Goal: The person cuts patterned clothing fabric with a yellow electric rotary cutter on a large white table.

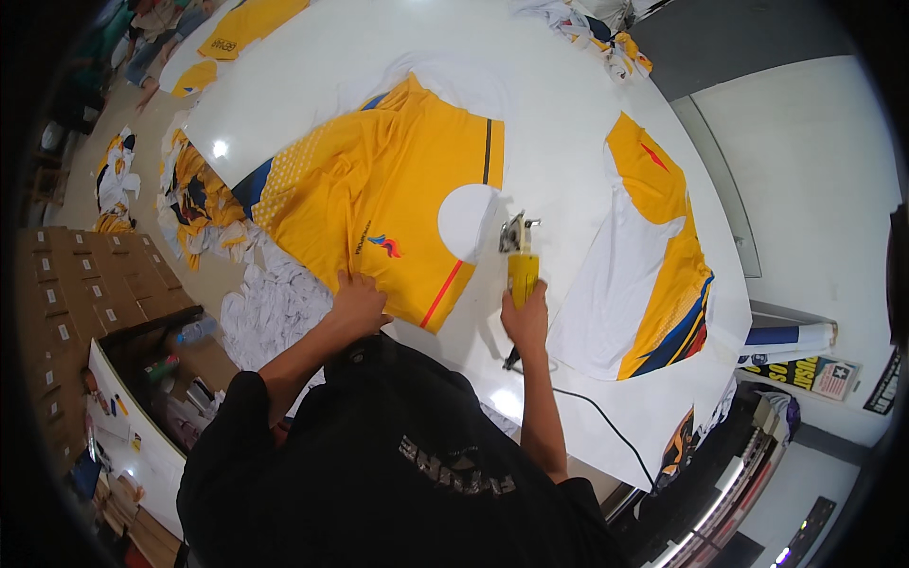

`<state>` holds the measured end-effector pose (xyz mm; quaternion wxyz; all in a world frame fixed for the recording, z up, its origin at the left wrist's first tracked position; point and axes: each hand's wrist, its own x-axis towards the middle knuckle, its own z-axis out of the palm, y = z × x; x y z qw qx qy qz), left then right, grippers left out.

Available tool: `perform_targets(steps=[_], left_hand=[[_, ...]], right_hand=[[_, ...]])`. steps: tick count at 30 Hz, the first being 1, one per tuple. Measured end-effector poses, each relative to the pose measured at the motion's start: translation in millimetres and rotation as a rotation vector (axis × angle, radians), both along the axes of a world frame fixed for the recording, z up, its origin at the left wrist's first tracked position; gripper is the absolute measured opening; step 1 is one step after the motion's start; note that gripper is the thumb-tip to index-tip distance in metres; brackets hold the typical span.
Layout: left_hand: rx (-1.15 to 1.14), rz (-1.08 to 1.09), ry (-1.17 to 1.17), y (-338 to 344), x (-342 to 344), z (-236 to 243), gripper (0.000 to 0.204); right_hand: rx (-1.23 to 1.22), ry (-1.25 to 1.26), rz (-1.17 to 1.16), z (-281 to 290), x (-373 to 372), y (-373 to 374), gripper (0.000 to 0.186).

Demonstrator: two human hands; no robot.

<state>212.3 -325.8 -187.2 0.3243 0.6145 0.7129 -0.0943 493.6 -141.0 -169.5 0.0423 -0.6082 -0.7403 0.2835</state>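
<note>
A yellow printed fabric panel (407, 170) lies on the white table in front of me, with a white rounded cutout area at its right edge and a red stripe near its lower corner. My left hand (361, 301) rests on the panel's near edge, fingers apart and laid on the cloth. In my right hand (526, 317) is a yellow handheld electric fabric cutter (521, 268), gripped by its body. Its metal head points away from me, just right of the panel and apart from it. A black cord trails from the cutter toward the lower right.
Another yellow, white and blue fabric piece (677, 246) lies on the table (559, 114) at right. White scraps (275, 308) heap below the left edge, near stacked cardboard boxes (80, 303). More scraps (601, 33) sit at the far edge. Another person (161, 43) is at far left.
</note>
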Motion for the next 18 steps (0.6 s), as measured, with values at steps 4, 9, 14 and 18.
perform_targets(steps=[4,9,14,18], left_hand=[[0.114,0.081,-0.128,3.0,5.0,-8.3,0.052],[0.232,0.062,-0.098,9.0,23.8,-15.3,0.048],[0.226,0.059,-0.083,9.3,23.6,-12.7,0.048],[0.228,0.093,-0.1,9.2,23.2,-13.1,0.047]], right_hand=[[0.018,0.027,0.025,5.4,8.0,-42.0,0.063],[0.016,-0.005,0.062,-3.7,-10.8,-8.9,0.062],[0.099,0.031,0.086,-9.8,-41.6,45.5,0.057],[0.032,-0.012,0.092,-4.5,-65.6,77.2,0.058]])
